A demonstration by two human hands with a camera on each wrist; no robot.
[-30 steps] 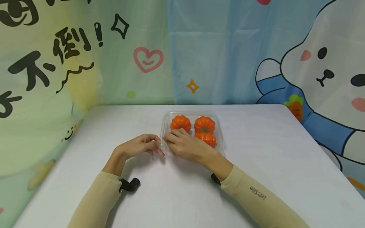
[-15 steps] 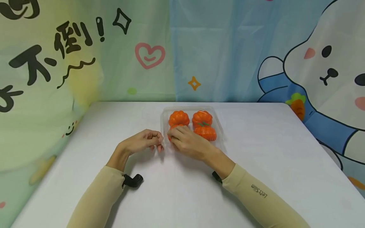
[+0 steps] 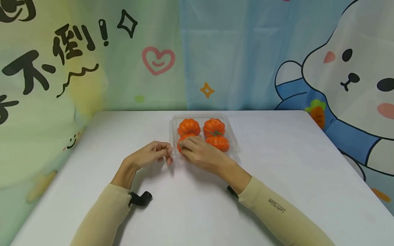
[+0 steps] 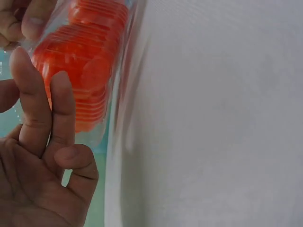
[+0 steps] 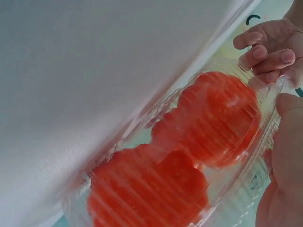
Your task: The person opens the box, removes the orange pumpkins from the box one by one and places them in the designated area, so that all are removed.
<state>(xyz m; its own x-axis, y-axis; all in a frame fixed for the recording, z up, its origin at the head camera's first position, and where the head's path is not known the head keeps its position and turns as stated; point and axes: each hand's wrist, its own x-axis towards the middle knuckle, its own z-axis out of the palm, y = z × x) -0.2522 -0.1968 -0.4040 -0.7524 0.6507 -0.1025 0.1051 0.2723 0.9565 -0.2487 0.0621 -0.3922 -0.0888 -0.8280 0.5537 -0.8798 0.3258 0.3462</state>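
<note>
A clear plastic box (image 3: 233, 136) with ribbed walls stands toward the back of the white table. Several orange toy pumpkins (image 3: 188, 127) fill it in two rows, the front left one partly hidden by a hand. My left hand (image 3: 154, 153) is at the box's front left corner, thumb and index finger pinching its rim while the other fingers (image 4: 62, 101) stay loose. My right hand (image 3: 201, 153) reaches across the front left pumpkin and pinches the same rim close by. From the right wrist view, its thumb (image 5: 289, 103) lies along the plastic edge, beside the left fingertips.
White cloth covers the table (image 3: 292, 171). Behind it hangs a printed curtain (image 3: 234, 61) with a cartoon bear and lettering. Both forearms wear beige sleeves (image 3: 101, 212), and a black wrist camera mount (image 3: 141, 199) sticks out by the left wrist.
The right hand has shifted slightly right along the box's front left edge, uncovering part of the front left pumpkin. The left thumb and index finger have drawn together. The head view has tilted slightly.
</note>
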